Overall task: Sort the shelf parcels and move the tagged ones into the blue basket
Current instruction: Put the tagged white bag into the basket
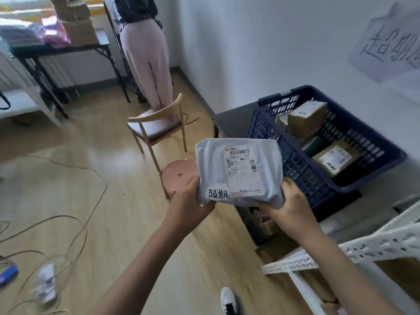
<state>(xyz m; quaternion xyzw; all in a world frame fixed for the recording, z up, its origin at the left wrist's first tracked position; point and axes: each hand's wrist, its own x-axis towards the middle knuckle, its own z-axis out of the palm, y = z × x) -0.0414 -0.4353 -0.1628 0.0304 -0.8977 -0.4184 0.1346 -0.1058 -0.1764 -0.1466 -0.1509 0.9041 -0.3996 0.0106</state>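
Note:
I hold a grey plastic mailer parcel (238, 169) in both hands, just left of the blue basket (295, 167). It carries a printed shipping label and a small white handwritten tag at its lower left corner. My left hand (188, 201) grips the lower left edge, and my right hand (288, 201) grips the lower right edge. The basket stands on a dark low table and holds several brown cardboard boxes (306, 119) with labels.
A white perforated metal shelf (341, 253) runs along the lower right. A wooden chair (156, 126) and a pink round stool (177, 176) stand ahead. Cables cross the wooden floor at left. A person in pink trousers (145, 53) stands by a black table with boxes.

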